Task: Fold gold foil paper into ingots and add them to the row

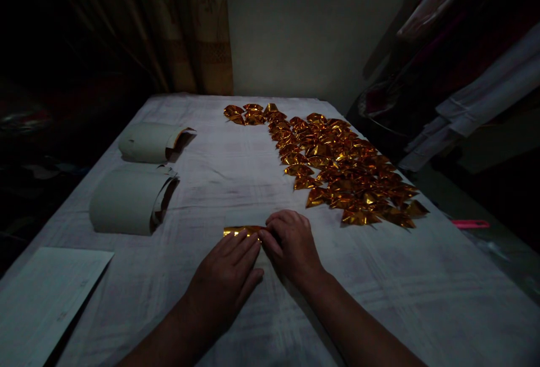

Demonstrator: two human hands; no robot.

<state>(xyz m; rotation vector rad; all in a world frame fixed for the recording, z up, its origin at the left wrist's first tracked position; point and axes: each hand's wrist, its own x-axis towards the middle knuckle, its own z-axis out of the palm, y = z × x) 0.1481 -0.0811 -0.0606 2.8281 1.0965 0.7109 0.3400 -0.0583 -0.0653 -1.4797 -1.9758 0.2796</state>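
Note:
A small piece of shiny gold foil paper, rolled or folded into a narrow strip, lies on the cloth in front of me. My left hand rests on its near edge, fingers stretched out flat and the thumb apart. At the strip's right end, my right hand is closed with bent fingers, pinching the foil between thumb and fingers. The fingers hide part of that end. Beyond the right hand spreads a large group of folded gold foil pieces, puffed in the middle with pointed ends.
Two curved grey card pieces stand on the left of the cloth-covered table. A flat pale board lies at the near left. A pink-handled item is off the right edge. Hanging cloths are at the right.

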